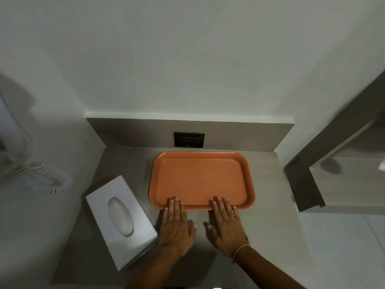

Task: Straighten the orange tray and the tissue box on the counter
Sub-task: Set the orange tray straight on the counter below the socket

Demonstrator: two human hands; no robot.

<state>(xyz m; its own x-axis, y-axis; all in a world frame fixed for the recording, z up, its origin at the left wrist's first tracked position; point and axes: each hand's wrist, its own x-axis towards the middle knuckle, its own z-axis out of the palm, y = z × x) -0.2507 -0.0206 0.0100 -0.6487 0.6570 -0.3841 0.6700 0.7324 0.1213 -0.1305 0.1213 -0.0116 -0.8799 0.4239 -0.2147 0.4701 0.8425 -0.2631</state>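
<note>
Small alcove with pale grey walls, a grey wood-look laminate counter (268, 205) with a low upstand at the back carrying a black wall socket (189, 139). White corded wall phone with coiled cord (44, 180) hangs off the left wall.

Flat rectangular orange plastic tray (201, 180) sits at the back-centre of the counter, far rim close to the upstand below the socket, long sides looking roughly parallel to the back edge. It is empty.

Left hand (177, 226) and right hand (227, 224) lie palm-down side by side on the counter, fingers straight and held loosely together, thumbs splayed inward toward each other. Fingertips of both rest on the tray's near rim; nothing is gripped or pinched.

White rectangular tissue box with oval opening (121, 220) lies near the left edge of the counter, clearly skewed, near end angled toward the centre and just beside the left hand, not touching the tray.

Progress judgement: tray looks about squared up, perhaps in final nudging. Tissue box untouched and crooked, so roughly half the task remains.
</note>
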